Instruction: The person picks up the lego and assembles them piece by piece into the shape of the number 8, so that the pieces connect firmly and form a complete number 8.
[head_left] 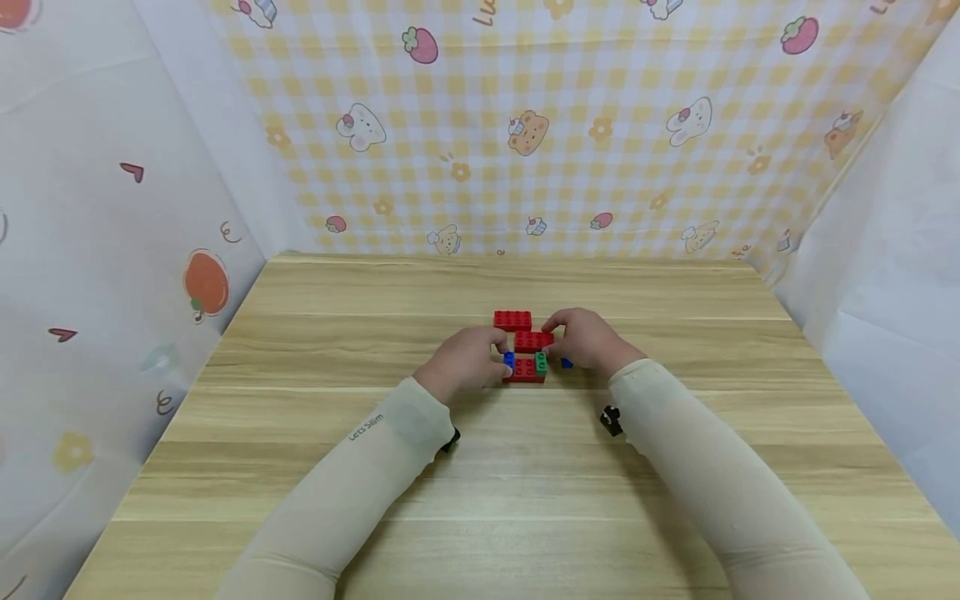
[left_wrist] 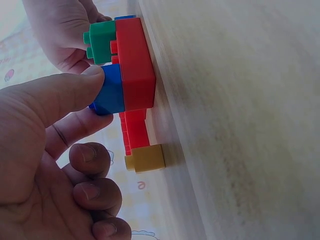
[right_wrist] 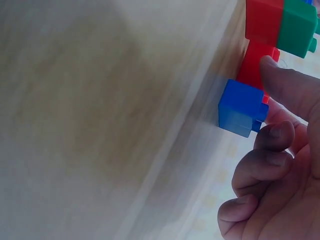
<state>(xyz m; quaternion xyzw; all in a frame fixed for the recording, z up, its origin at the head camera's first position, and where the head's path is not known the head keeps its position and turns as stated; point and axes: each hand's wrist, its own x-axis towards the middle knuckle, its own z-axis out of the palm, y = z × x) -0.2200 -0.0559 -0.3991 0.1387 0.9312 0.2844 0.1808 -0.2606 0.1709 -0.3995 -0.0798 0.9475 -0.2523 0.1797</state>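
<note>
The left hand (head_left: 467, 360) pinches a small blue brick (left_wrist: 112, 90) between thumb and forefinger. That blue brick sits on the left end of the front red brick (head_left: 525, 374), and a green brick (head_left: 541, 363) stands on its right end. Just behind lies a second red brick (head_left: 531, 341). The right hand (head_left: 588, 340) has its thumb and forefinger about this brick's right end and seems to pinch it. A loose blue brick (right_wrist: 240, 107) lies beneath the right hand, its other fingers curled nearby and not holding it.
A third red brick (head_left: 513, 320) lies farther back on the wooden table (head_left: 480, 500). In the left wrist view a yellow brick (left_wrist: 148, 158) shows beyond the left fingers. A patterned cloth (head_left: 480, 125) hangs behind the table; white sheets flank it.
</note>
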